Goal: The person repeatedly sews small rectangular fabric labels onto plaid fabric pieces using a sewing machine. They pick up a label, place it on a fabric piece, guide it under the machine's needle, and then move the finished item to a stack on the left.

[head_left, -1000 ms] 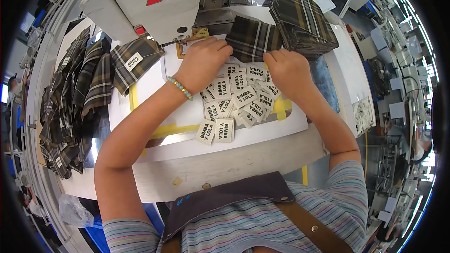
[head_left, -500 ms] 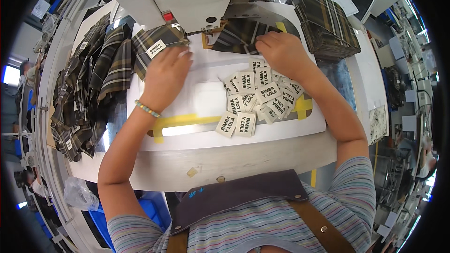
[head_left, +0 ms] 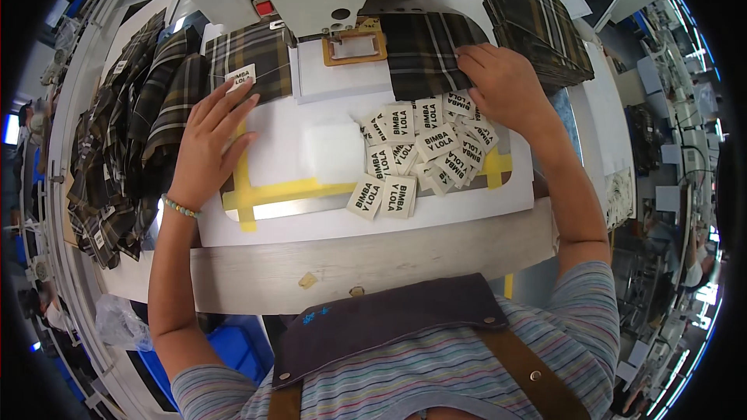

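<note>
Left hand [head_left: 208,140] lies at ten o'clock in the head view, its fingers spread apart, the tips at a white label [head_left: 243,72] on a plaid panel [head_left: 261,47] at eleven. At two o'clock, the right hand [head_left: 506,89] bends its fingers onto the right edge of a dark plaid piece [head_left: 424,47] at one; whether they pinch it cannot be told. A tan frame [head_left: 379,47] sits at twelve, just beside this piece. Loose labels [head_left: 436,141] lie toward six o'clock from it, above the worktop [head_left: 443,245].

At six o'clock I see my remote wearer's dark purple apron bib [head_left: 389,330], blue stitching [head_left: 317,315], silver snaps [head_left: 489,320] and brown straps [head_left: 517,358] over a striped, short-sleeved shirt [head_left: 366,377]; at nine, a turquoise-and-gold beaded bracelet [head_left: 180,207].
</note>
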`<action>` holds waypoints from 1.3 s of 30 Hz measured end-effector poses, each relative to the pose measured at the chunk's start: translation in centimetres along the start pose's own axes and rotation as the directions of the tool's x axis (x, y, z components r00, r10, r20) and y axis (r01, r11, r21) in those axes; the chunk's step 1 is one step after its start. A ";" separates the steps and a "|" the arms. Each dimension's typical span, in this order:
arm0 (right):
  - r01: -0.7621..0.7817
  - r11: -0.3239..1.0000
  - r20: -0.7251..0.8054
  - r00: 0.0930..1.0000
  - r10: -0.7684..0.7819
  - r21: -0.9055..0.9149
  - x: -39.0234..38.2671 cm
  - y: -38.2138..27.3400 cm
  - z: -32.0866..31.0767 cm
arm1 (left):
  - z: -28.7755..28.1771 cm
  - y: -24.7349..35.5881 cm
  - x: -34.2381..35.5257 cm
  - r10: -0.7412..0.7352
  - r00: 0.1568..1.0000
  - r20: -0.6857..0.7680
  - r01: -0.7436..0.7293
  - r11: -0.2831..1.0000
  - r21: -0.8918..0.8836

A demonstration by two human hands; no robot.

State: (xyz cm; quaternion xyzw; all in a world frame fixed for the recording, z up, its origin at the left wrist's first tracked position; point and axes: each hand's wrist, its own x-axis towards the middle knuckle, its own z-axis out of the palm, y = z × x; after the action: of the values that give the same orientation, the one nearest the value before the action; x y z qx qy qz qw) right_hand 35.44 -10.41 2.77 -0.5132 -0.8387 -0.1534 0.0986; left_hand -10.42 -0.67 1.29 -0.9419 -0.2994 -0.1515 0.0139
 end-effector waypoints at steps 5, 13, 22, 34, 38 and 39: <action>0.011 0.999 -0.084 0.996 -0.014 -0.037 0.1 -0.4 0.9 | 0.9 5.4 5.5 0.399 0.901 -0.169 -0.391 0.917 0.077; 0.016 0.999 -0.178 0.984 -0.006 0.050 1.3 -1.6 2.2 | 5.1 8.5 11.4 0.482 0.852 -0.207 -0.445 0.873 0.200; 0.112 0.994 -0.124 0.986 -0.109 0.016 4.9 -1.5 3.4 | 4.2 5.7 9.2 0.356 0.935 -0.002 -0.338 0.890 0.306; -0.011 0.953 0.026 1.000 0.004 0.302 0.9 -3.3 2.4 | 3.5 4.2 4.0 0.092 0.995 -0.036 -0.094 0.994 -0.062; -0.038 0.936 0.045 0.999 0.024 0.349 1.1 -2.9 2.9 | 3.4 3.9 3.7 0.067 0.996 -0.059 -0.073 0.992 -0.105; -0.036 0.931 0.042 0.999 0.022 0.363 1.1 -2.7 2.8 | 3.4 3.6 3.6 0.064 0.996 -0.067 -0.069 0.994 -0.084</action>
State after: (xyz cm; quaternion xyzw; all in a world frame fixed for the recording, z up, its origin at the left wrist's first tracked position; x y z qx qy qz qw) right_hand 32.49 -9.62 0.12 -0.5011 -0.8467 0.0154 0.1785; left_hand -4.65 -1.26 -0.62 -0.9457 -0.2604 -0.1940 -0.0122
